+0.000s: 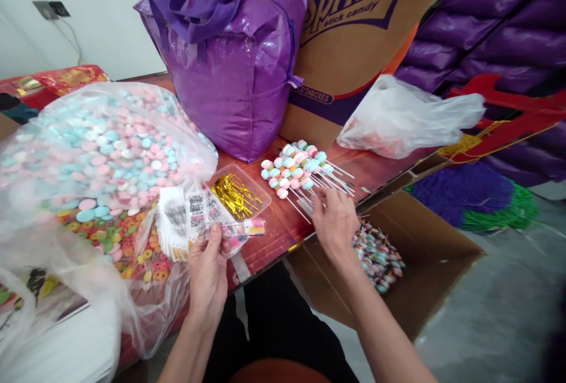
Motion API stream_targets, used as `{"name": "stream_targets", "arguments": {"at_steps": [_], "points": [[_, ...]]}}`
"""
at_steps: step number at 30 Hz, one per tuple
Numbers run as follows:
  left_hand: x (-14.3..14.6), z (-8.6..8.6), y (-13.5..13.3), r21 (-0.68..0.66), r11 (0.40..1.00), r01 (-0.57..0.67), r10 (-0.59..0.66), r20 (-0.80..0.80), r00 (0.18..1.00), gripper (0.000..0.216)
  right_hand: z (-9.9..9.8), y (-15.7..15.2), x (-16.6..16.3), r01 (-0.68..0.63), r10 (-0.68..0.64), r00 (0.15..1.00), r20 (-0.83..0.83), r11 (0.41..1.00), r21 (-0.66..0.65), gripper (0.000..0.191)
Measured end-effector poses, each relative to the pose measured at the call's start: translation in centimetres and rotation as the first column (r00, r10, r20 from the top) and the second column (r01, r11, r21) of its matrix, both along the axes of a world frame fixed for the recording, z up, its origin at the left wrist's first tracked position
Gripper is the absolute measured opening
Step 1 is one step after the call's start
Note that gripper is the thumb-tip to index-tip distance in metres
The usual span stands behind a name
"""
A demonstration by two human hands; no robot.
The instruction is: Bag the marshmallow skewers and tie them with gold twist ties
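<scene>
My left hand is closed, thumb over fingers, on a clear printed candy wrapper. Just behind it lies a stack of printed wrappers. At the sticks of a pile of candy skewers, threaded with pink, blue and white candies, is my right hand. Its fingers are bent around the white stick ends, and whether they grip one is hard to see. Gold twist ties fill a clear plastic tray between the wrappers and the skewers.
A large clear bag of pastel candies and a bag of ring candies cover the left side. A purple bag and a cardboard carton stand behind. A white plastic bag sits right; below, an open box holds wrapped skewers.
</scene>
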State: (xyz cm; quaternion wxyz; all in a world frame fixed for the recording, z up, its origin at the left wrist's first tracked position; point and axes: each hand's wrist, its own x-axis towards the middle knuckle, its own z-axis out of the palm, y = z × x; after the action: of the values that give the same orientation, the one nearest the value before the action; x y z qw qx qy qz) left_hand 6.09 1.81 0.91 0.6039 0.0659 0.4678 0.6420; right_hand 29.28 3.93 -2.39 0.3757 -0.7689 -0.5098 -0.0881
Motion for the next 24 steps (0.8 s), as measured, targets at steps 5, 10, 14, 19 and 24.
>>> {"name": "stream_targets", "arguments": {"at_steps": [5, 10, 14, 19, 24], "points": [[-0.4, -0.9, 0.0, -0.046, 0.999, -0.001, 0.003, 0.046, 0.999, 0.039, -1.8, 1.0, 1.7, -0.039, 0.040, 0.998, 0.046, 0.998, -0.041, 0.020], [-0.5, -1.0, 0.4, -0.059, 0.998, -0.010, 0.015, 0.074, 0.997, 0.029, -3.0, -0.3, 0.9, -0.050, 0.051, 0.995, -0.089, 0.999, 0.016, 0.016], [-0.8, -0.8, 0.5, -0.094, 0.995, -0.027, 0.035, 0.082, 0.996, 0.019, -2.8, -0.8, 0.2, -0.087, 0.096, 0.980, -0.173, 0.994, 0.060, 0.017], [-1.3, -0.6, 0.7, -0.129, 0.991, -0.041, 0.053, 0.092, 0.994, 0.016, -0.1, -3.1, -1.7, -0.116, 0.180, 0.939, -0.295, 0.968, 0.220, 0.017], [-1.5, -0.2, 1.0, -0.152, 0.987, -0.061, 0.076, 0.093, 0.993, 0.019, 2.0, -7.0, -3.8, -0.334, 0.404, 0.844, -0.354, 0.910, 0.244, 0.013]]}}
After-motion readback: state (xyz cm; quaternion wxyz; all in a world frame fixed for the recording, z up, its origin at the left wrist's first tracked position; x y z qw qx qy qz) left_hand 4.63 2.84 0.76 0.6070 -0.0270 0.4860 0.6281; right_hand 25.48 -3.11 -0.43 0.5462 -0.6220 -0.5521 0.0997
